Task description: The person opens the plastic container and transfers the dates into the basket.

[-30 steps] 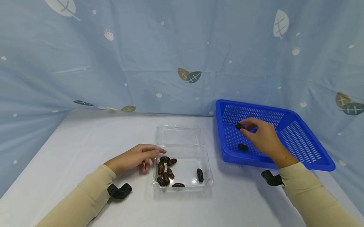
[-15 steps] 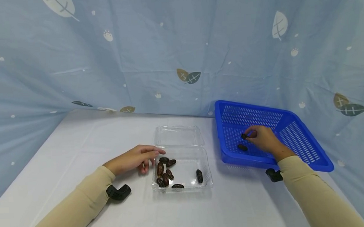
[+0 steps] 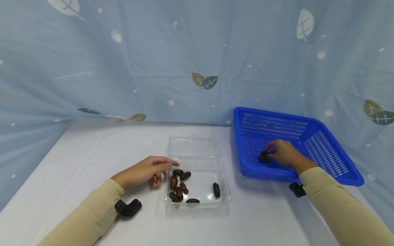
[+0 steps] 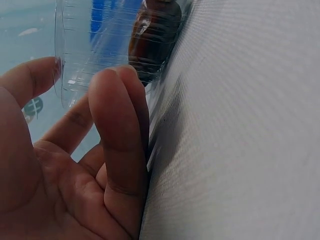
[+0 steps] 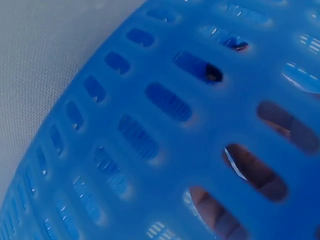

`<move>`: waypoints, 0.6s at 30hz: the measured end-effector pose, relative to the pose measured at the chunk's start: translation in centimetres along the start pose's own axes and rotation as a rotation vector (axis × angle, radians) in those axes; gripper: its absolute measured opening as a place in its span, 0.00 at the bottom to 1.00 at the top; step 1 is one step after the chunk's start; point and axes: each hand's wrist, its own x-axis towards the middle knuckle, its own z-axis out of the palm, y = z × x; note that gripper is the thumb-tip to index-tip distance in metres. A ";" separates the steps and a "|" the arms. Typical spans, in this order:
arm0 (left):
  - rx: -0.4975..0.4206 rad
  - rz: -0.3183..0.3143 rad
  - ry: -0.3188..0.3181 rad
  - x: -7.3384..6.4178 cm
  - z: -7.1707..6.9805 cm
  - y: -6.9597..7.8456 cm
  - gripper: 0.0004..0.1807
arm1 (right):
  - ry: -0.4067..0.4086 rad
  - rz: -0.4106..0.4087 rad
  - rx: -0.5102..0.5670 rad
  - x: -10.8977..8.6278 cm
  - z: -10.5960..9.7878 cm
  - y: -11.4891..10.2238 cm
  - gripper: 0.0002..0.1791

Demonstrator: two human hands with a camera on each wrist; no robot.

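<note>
White cloth (image 3: 196, 234) is spread under the clear box (image 3: 201, 182), touched by the loose left hand (image 3: 146, 173), and in the blue basket (image 3: 253, 172) right of it a dark date (image 3: 264, 154), best held low and softly, is pinched by the right hand (image 3: 283, 153).

- I see a white-covered table (image 3: 202, 230) beneath the left hand (image 3: 147, 172) and right hand (image 3: 283, 153).
- On it, between them, I see an open clear box (image 3: 201, 180).
- I also see a blue basket (image 3: 257, 172) on it, around the right hand.
</note>
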 end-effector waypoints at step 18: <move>0.007 0.003 -0.009 0.1 -0.3 -0.1 0.23 | -0.035 -0.018 -0.064 -1.6 -0.5 -0.8 0.16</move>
